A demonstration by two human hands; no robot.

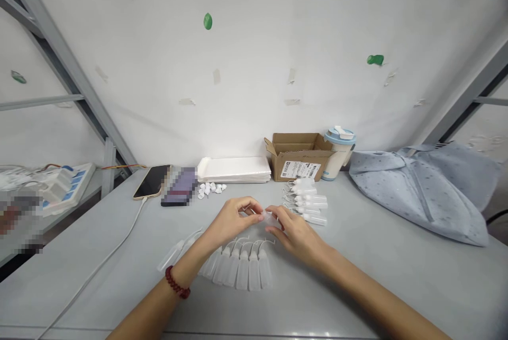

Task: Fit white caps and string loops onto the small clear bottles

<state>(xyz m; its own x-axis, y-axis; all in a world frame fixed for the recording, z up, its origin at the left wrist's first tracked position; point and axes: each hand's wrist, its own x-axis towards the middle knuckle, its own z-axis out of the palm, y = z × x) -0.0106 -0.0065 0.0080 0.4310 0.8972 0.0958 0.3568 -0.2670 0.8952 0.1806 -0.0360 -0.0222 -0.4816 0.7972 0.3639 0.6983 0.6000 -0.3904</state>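
My left hand [241, 217], with a dark red beaded bracelet on its wrist, is closed in a pinch at one end of a small translucent plastic bottle [269, 217]. The fingers of my right hand [291, 229] grip the same bottle from the other side, and they hide much of it. Below my hands, a row of similar squeeze bottles [243, 271] with thin cap straps lies on the table, partly behind my left forearm. Beyond my right hand is a stack of more bottles [313, 202]. Small white caps [210, 189] lie in a loose pile past my left hand.
Along the wall stand a stack of white packets [238, 169], an open cardboard box [296, 165] and a lidded cup [337, 157]. A phone [153, 181] on a white cable and a purple item [180, 186] lie left. Blue-grey fabric [416, 191] covers the right back.
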